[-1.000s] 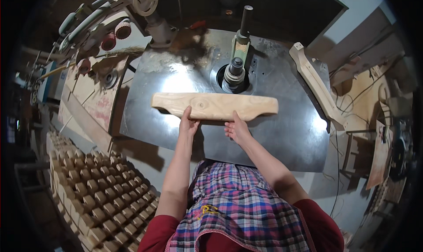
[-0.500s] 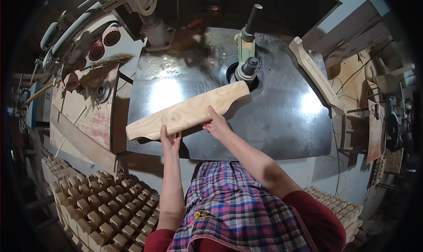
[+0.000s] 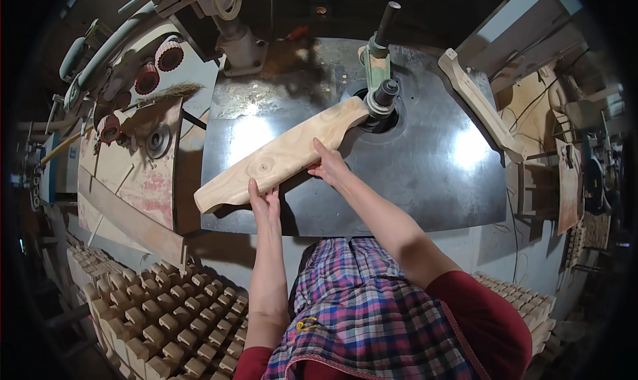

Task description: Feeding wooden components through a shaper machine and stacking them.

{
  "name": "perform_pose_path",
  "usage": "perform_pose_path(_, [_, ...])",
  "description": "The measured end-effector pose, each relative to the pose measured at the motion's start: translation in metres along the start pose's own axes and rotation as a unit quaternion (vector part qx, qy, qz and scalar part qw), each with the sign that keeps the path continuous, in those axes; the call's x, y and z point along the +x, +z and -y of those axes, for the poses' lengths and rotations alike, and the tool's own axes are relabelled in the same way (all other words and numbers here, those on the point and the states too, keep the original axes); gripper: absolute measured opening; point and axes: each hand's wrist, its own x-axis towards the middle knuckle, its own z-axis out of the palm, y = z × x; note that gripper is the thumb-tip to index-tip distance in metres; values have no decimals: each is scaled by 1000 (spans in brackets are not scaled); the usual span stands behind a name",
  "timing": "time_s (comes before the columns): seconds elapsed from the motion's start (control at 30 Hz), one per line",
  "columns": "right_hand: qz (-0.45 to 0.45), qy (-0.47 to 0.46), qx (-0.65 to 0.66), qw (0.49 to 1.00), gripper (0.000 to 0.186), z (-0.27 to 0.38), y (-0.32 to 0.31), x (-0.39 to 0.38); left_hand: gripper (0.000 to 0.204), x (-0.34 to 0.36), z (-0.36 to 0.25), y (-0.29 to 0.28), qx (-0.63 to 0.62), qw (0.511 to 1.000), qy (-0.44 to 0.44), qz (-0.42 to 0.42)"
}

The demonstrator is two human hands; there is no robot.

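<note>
Both my hands hold a long, pale wooden board [image 3: 272,159] with curved notches near its ends. It slants from near left to far right over the metal machine table. My left hand [image 3: 267,206] grips its near edge left of the middle, thumb on top, fingers partly hidden beneath. Farther right, my right hand [image 3: 329,165] holds the same edge, thumb on the upper face. The board's far right end is at the round spindle [image 3: 383,95], which stands in a dark opening in the table; whether they touch I cannot tell. A green bracket [image 3: 377,64] rises behind the spindle.
Another shaped wooden piece [image 3: 480,107] lies along the right edge of the metal table [image 3: 425,200]. Stacked wooden pieces [image 3: 159,313] stand at the lower left, and more stacked pieces [image 3: 518,297] at the lower right. A grey machine column [image 3: 242,53] stands at the back left.
The board has turned more steeply, its far end swinging away from me up to the spindle. My right hand has moved slightly farther from me with it. Both hands keep their hold.
</note>
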Motion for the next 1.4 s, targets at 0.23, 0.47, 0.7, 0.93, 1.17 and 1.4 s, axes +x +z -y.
perform_pose_path(0.23, [-4,19,-31,999,60,17,12,-17,46,0,4,-5,-58,998,0,-8])
perform_pose_path(0.47, [172,143,-217,950,35,12,20,-107,44,-60,-16,-43,-180,981,74,16])
perform_pose_path(0.7, [422,20,-428,799,26,29,16,-257,54,-173,-49,-63,-162,957,240,-5])
perform_pose_path(0.93, [502,-287,-561,592,31,34,15,-296,44,-305,-47,-85,-161,916,361,-74])
perform_pose_path(1.17, [604,-463,-455,464,36,30,39,-359,46,-375,-73,-60,114,773,584,-219])
perform_pose_path(1.4, [473,-738,-440,194,47,63,135,-459,47,-410,-142,3,632,590,502,-31])
